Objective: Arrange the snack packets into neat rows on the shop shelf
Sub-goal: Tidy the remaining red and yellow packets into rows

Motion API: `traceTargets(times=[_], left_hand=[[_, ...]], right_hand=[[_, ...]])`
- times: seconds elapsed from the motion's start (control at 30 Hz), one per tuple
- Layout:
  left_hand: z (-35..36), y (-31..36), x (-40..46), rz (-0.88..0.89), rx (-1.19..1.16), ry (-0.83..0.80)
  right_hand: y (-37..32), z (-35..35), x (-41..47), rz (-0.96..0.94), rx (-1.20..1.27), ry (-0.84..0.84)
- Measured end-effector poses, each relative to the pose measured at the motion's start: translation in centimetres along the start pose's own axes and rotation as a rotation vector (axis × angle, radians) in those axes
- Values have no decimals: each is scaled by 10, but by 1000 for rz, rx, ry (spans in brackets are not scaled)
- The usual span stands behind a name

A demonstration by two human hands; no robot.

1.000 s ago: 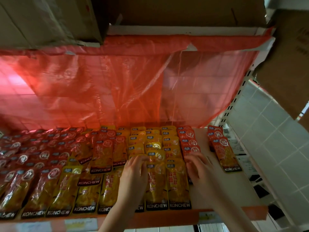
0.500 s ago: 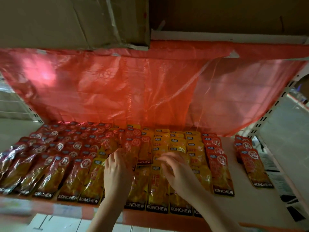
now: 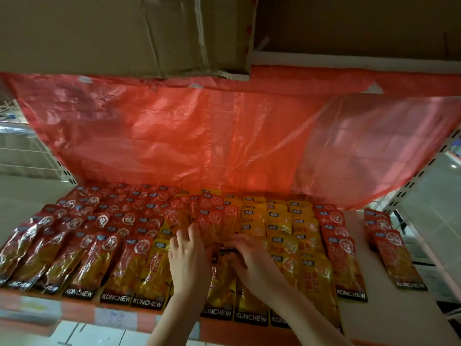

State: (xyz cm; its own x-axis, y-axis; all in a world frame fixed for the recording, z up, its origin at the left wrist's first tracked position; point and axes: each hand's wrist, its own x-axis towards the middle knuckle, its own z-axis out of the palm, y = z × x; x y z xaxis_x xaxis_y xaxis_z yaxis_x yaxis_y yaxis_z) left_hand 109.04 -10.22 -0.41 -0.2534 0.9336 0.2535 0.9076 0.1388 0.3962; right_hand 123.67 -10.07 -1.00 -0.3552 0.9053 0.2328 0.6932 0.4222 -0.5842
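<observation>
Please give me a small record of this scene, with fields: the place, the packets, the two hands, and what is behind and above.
place: shop shelf, bare patch at right
packets: red packets at left, yellow packets in the middle, a red column right of them, a separate red stack at far right
left hand: fingers spread on the middle packets
right hand: fingers on the same packets; grip unclear
behind: red plastic sheet
above: cardboard boxes

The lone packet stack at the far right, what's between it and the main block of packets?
Bare shelf separates the lone stack from the main block, in the head view.
</observation>
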Motion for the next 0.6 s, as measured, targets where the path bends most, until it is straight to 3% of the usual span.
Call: traceTargets(times=[0.33,0.5,0.6], left_hand=[[-24,13,-5,-104,-627,61],[-30,27,-10,-177,-815,-7],[-31,36,-13,-156,-883,-75]], right_hand=[[-6,-3,-4,-7,19,96],[-8,-4,-10,-121,50,-1],[-9,-5,-15,-128,27,46]])
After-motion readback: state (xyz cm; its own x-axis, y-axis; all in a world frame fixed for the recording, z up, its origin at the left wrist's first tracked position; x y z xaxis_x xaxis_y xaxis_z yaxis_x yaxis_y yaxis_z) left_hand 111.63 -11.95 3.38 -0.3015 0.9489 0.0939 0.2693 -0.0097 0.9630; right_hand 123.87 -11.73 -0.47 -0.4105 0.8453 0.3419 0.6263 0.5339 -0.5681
